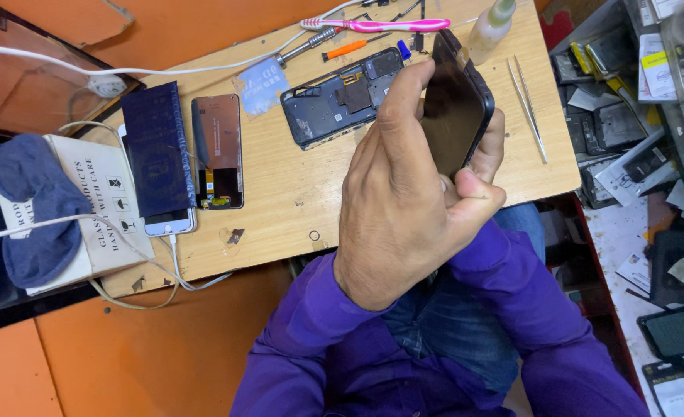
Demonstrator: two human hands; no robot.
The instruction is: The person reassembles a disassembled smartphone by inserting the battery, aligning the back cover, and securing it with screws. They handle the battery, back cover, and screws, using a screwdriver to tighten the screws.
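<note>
Both hands gripping black smartphone (454, 108), glossy dark screen tilted up on edge over the wooden board's (303, 193) near right. Left hand (404, 201) wrapping it closed; right hand (490, 143) mostly hidden behind, fingers curling on the edge.

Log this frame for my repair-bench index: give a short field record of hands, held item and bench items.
left hand: wrapped around the phone, forefinger along its face
right hand: mostly hidden behind the phone, fingers on its edge
phone: black, dark screen, tilted
bench: wooden
on bench: opened phone frame, tweezers, pink toothbrush, display panel
</note>
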